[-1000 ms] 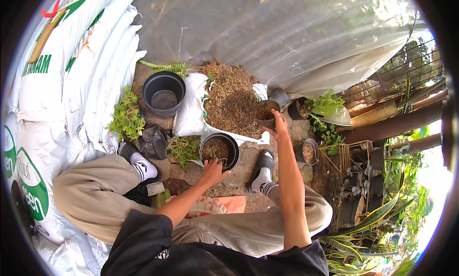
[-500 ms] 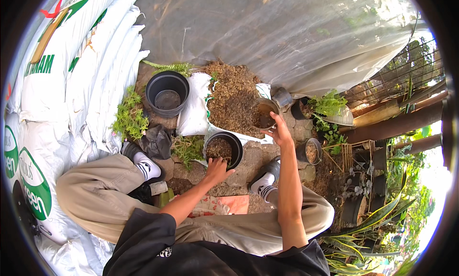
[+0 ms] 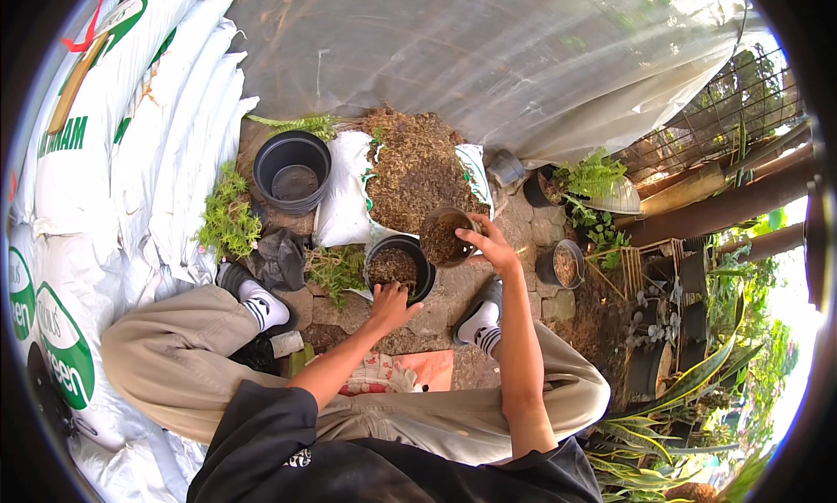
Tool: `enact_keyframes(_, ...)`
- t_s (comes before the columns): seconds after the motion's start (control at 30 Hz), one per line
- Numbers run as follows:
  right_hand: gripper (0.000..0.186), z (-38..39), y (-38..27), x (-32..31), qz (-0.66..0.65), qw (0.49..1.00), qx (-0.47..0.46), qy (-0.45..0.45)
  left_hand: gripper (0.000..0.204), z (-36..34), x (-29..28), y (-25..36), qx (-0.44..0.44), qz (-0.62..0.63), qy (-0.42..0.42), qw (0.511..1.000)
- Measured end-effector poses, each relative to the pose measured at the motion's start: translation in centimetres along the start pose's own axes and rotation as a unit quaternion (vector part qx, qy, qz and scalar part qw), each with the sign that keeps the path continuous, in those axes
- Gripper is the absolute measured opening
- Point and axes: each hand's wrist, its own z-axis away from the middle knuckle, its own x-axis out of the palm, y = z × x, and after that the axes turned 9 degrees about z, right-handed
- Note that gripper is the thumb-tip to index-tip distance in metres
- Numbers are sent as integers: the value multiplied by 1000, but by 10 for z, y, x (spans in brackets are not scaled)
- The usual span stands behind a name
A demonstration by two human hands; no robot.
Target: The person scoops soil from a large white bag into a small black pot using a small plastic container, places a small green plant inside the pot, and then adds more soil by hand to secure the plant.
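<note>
A black plastic pot partly filled with brown potting mix stands in front of me. My left hand reaches over its near edge, fingers apart and fingertips at the mix, thumb out to the side; the very tips are hard to see. In my right hand is a smaller dark pot, gripped by its right side and tilted beside the black pot's upper right rim. Some brown mix shows inside it. Just beyond lies a heap of potting mix on an opened white sack.
A large black pot stands at the far left, near leafy plants and a crumpled black bag. White sacks are stacked along the left. On the right are a small filled pot, ferns and bamboo poles.
My right hand has brought the smaller pot from the heap's right edge toward me and left, to the black pot, tilting it. My left hand stays at the black pot.
</note>
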Motion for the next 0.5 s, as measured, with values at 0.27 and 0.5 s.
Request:
enact_keyframes(0.27,89,-2,-1,13,69,998,0,-12,64,0,-9,5,-10,-3,-26,1000)
enact_keyframes(0.5,88,-6,3,19,155,988,-25,1,70,-4,-14,8,-36,11,-82,996)
